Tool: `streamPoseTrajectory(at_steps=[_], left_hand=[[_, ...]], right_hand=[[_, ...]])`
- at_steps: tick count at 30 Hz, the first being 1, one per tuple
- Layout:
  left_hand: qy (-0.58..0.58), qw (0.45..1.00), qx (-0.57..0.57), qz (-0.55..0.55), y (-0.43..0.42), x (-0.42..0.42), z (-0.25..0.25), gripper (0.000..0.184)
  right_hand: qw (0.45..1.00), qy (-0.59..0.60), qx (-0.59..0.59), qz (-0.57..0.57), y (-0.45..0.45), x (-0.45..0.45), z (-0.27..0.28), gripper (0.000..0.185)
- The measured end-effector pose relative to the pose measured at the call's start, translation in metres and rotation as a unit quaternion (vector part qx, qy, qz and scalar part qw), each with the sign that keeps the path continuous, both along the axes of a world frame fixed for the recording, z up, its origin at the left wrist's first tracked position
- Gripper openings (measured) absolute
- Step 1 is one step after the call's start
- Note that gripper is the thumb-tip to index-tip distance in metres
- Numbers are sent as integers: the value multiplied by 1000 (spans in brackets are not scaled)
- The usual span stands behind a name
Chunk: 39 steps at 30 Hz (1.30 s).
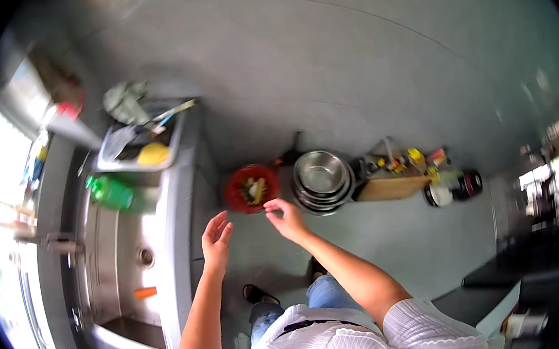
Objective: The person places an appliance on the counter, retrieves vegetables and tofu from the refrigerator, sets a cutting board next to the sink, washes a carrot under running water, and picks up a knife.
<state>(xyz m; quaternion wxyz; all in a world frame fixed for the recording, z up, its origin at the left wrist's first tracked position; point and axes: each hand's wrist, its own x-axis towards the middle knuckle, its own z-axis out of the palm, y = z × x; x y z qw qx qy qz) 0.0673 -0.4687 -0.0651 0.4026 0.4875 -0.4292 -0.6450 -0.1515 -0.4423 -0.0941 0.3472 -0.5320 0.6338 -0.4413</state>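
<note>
My left hand [216, 241] is held out beside the sink counter, palm turned inward, thumb apart from its loosely bent fingers, with nothing in it. My right hand [288, 220] reaches forward a short way to its right, its fingers slightly curled and apart, also holding nothing. Just beyond both hands, a red basin [232, 194] stands low down by the wall, with what look like pale and yellowish scraps [254, 189] inside. Neither hand appears to touch it. Nearest my right hand is a stack of metal bowls [322, 172].
At left is a steel sink [104, 240] with a green bottle [111, 192] and an orange object [145, 293] in it. A white tray [171, 152] with a yellow item [153, 153] sits behind. A wooden box [393, 188] and a dark-and-white appliance [455, 188] stand along the wall.
</note>
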Motion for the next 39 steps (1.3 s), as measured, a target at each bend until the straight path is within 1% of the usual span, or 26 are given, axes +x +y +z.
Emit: streamPoseTrajectory(at_steps=[3, 5, 6, 7, 9, 11, 12, 15, 16, 17, 18, 19, 20, 23, 24, 26, 27, 28, 29, 31, 32, 35, 36, 39], left_hand=[[-33, 994, 10, -108, 4, -109, 1, 34], [-61, 981, 2, -183, 16, -181, -15, 32], [-96, 974, -24, -204, 23, -217, -20, 29], [-96, 969, -49, -221, 30, -251, -42, 28], [-97, 964, -65, -237, 48, -323, -78, 25], [-151, 949, -20, -275, 72, -390, -78, 25], [-173, 940, 1, -293, 79, -422, -76, 26], [-258, 882, 77, -387, 94, -499, -76, 26], [-237, 886, 83, -390, 98, -519, -99, 31], [-204, 901, 68, -375, 104, -534, -119, 34], [-172, 915, 53, -360, 110, -550, -127, 39], [-139, 927, 38, -346, 114, -571, -118, 44], [-183, 905, 54, -381, 113, -590, -108, 55], [-188, 895, 78, -397, 108, -644, -112, 56], [-171, 896, 73, -403, 105, -661, -124, 55], [-165, 884, 105, -426, 98, -693, -154, 54], [-160, 878, 125, -432, 96, -711, -166, 54], [-177, 874, 141, -431, 94, -728, -165, 50], [-196, 863, 125, -448, 90, -743, -175, 48], [-243, 843, 91, -472, 81, -762, -202, 45], [-234, 847, 42, -475, 80, -770, -218, 39], [-207, 847, 113, -476, 76, -807, -207, 36], [-203, 845, 126, -478, 77, -813, -222, 36], [-202, 844, 146, -474, 71, -826, -264, 34]], right_hand=[[989, -8, -16, -149, 39, -112, -5, 13], [976, -20, -5, -217, 73, -185, -9, 10], [969, -59, 11, -238, 89, -220, -24, 11], [950, -142, 68, -270, 106, -254, -35, 17], [935, -141, 99, -309, 143, -320, -67, 26], [914, -173, 114, -349, 187, -377, -109, 30], [903, -184, 120, -369, 206, -405, -119, 31], [906, -82, 196, -366, 256, -482, -124, 31], [892, -90, 215, -387, 266, -505, -131, 30], [887, -94, 222, -393, 275, -527, -138, 30], [883, -77, 228, -403, 280, -545, -140, 29], [877, -61, 235, -414, 283, -564, -143, 29], [872, -66, 227, -429, 284, -581, -147, 29], [851, -109, 231, -460, 283, -628, -168, 30], [839, -146, 249, -460, 283, -640, -174, 30], [815, -213, 278, -461, 276, -674, -184, 31], [781, -281, 316, -459, 272, -693, -188, 35], [755, -309, 326, -478, 266, -707, -188, 38], [727, -340, 332, -495, 258, -722, -190, 41], [705, -349, 345, -512, 245, -762, -220, 46], [691, -358, 355, -518, 238, -775, -240, 49], [660, -392, 341, -543, 214, -816, -294, 54], [650, -429, 343, -525, 207, -832, -308, 59], [607, -455, 372, -535, 181, -872, -351, 63]])
